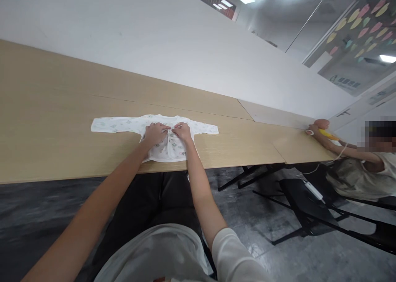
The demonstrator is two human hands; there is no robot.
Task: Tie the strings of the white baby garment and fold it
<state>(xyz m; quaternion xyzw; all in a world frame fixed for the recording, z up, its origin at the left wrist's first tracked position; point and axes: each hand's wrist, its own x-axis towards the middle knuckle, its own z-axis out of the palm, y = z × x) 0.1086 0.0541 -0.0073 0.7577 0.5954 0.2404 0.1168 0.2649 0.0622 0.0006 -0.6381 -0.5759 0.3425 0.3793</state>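
Note:
A small white baby shirt with a faint print lies spread on the wooden table, sleeves stretched out to both sides. My left hand rests on its chest, fingertips pinched at the front opening near the neck. Close beside it, my right hand pinches the same front edge from the other side. The fingertips of both hands almost meet there. Whatever fastener sits between them is too small to make out. Below the hands, the front edge runs down to the hem.
The light wooden table runs along a white partition. At the far right, a seated person reaches toward a doll in yellow. A black folding chair with a white power strip and cable stands on the right.

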